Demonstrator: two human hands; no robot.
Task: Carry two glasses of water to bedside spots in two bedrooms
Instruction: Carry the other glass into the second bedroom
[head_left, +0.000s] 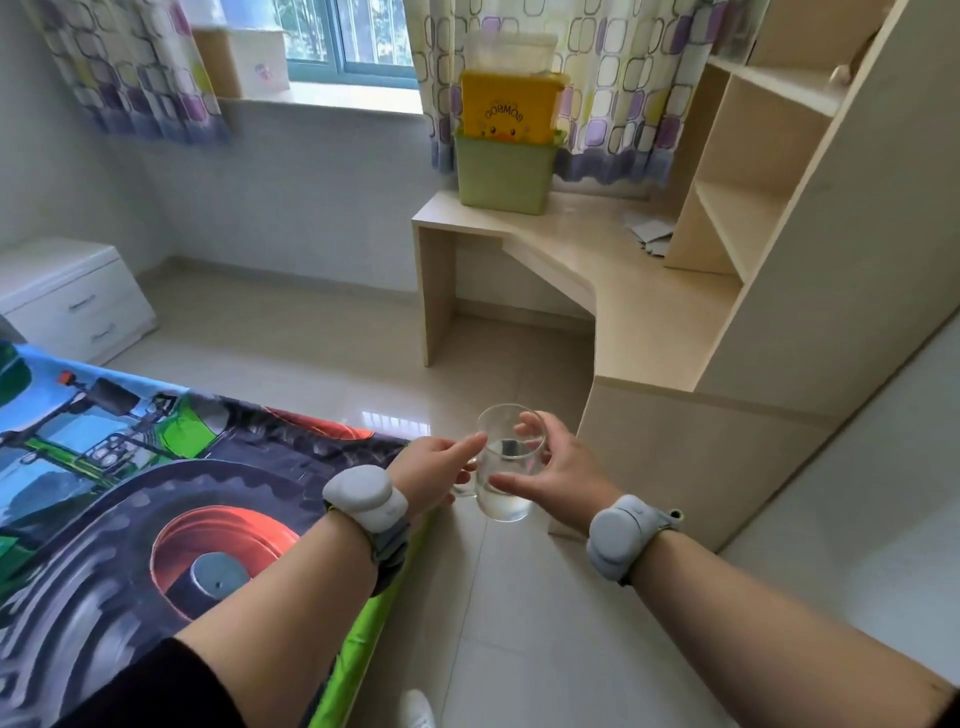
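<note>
A clear glass mug of water (506, 470) hangs in front of me above the tiled floor, beside the corner of the bed. My left hand (434, 473) grips its handle on the left side. My right hand (558, 475) cups the glass from the right, thumb under and fingers around the far wall. The water fills only the lower part of the glass. A white bedside cabinet (72, 299) with two drawers stands at the far left, past the bed.
A bed with a tractor-print cover (156, 493) fills the lower left. A pale wooden desk (613, 280) with shelves stands to the right, with stacked yellow and green bins (506, 140) on it. Open tiled floor (311, 338) lies between bed and desk.
</note>
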